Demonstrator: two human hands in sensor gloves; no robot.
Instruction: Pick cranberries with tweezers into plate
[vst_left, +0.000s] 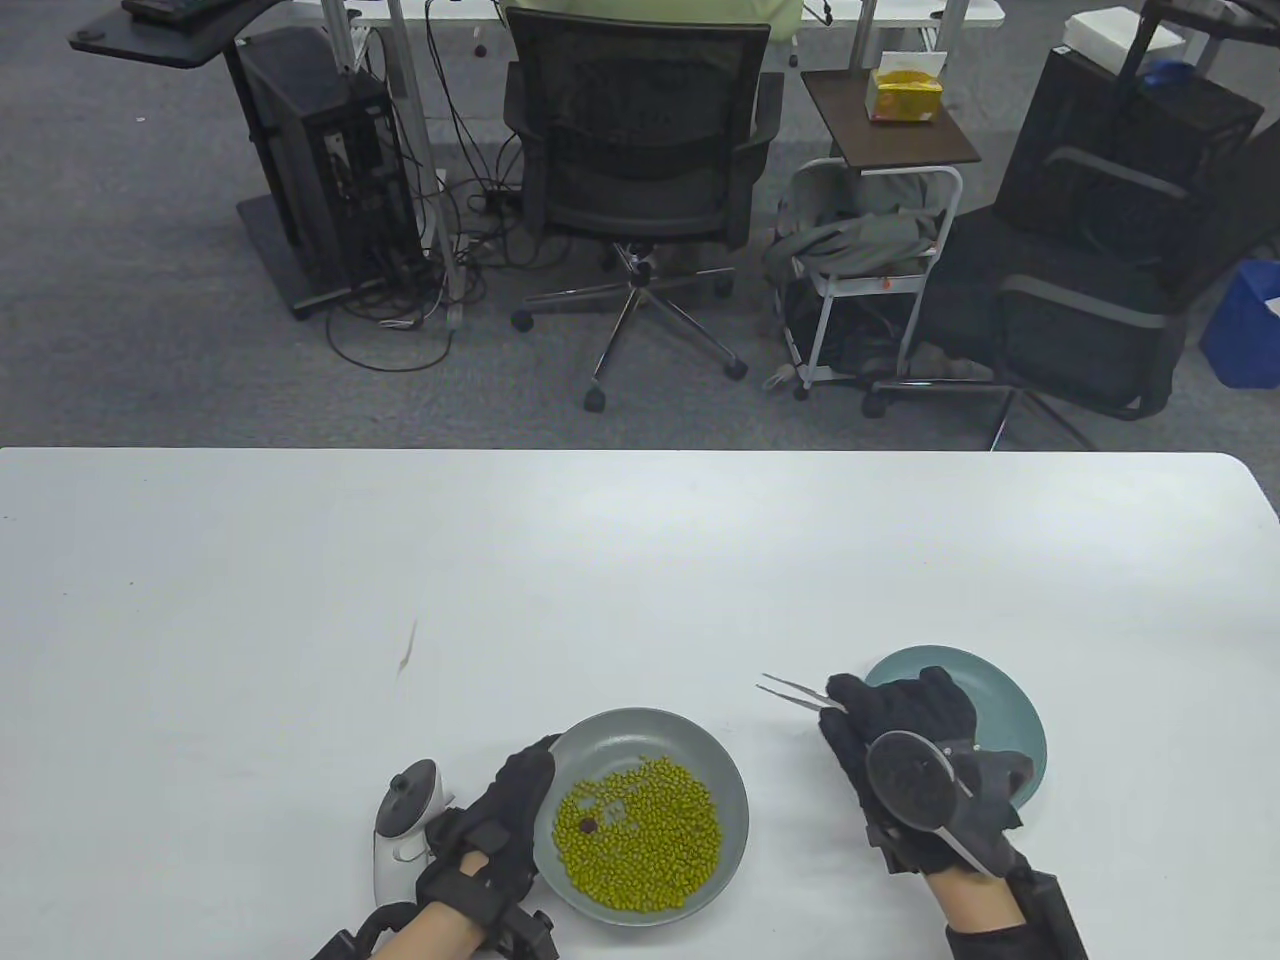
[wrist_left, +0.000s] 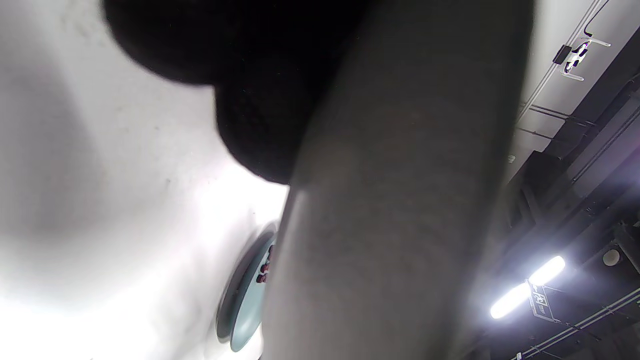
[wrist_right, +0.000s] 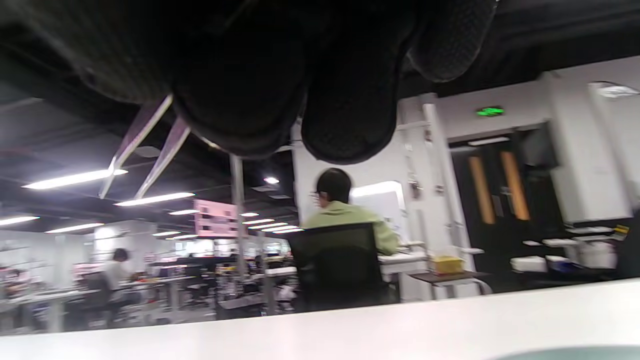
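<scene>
A grey bowl (vst_left: 700, 745) of green beans (vst_left: 650, 835) stands near the table's front edge, with one dark cranberry (vst_left: 589, 825) lying among the beans at the left. My left hand (vst_left: 505, 800) holds the bowl's left rim. My right hand (vst_left: 900, 720) grips metal tweezers (vst_left: 790, 690), whose tips point left, slightly apart and empty, between the bowl and a teal plate (vst_left: 1010, 700). My hand covers most of the plate. In the left wrist view the plate (wrist_left: 245, 310) shows several cranberries (wrist_left: 264, 267) in it. In the right wrist view the tweezers (wrist_right: 145, 150) stick out below my fingers.
The white table (vst_left: 300, 600) stretches wide behind and to the left of the dishes. A small dark mark (vst_left: 407, 650) lies on it at the left. An office chair (vst_left: 640, 180) and carts stand on the floor beyond the far edge.
</scene>
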